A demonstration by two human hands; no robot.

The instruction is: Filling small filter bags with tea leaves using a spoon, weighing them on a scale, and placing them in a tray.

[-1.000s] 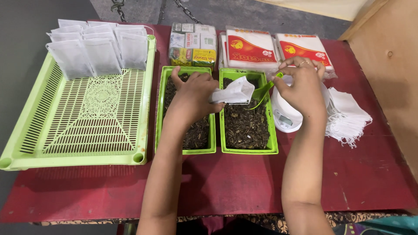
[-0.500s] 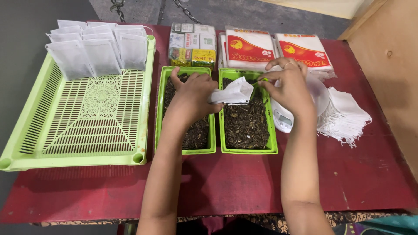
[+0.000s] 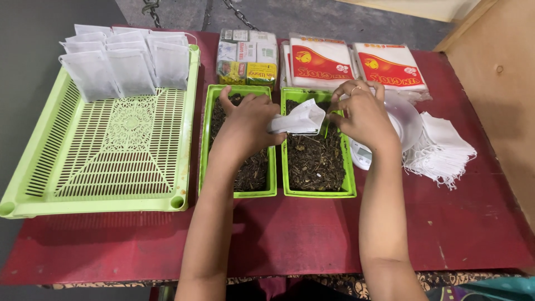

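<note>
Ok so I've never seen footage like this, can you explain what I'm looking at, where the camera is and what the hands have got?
There is no machine here: these are a person's two bare hands, filmed by a camera worn on the head, looking down at a red table. The left hand holds a small white paper bag over two narrow green trays: the left tray and the right tray, both filled with dark dried leaves. The right hand is at the bag's open end. To the left lies a big green slotted tray with filled white bags lined up at its far end. On the right are a stack of empty bags and a small white scale. Packets lie at the back.
</note>
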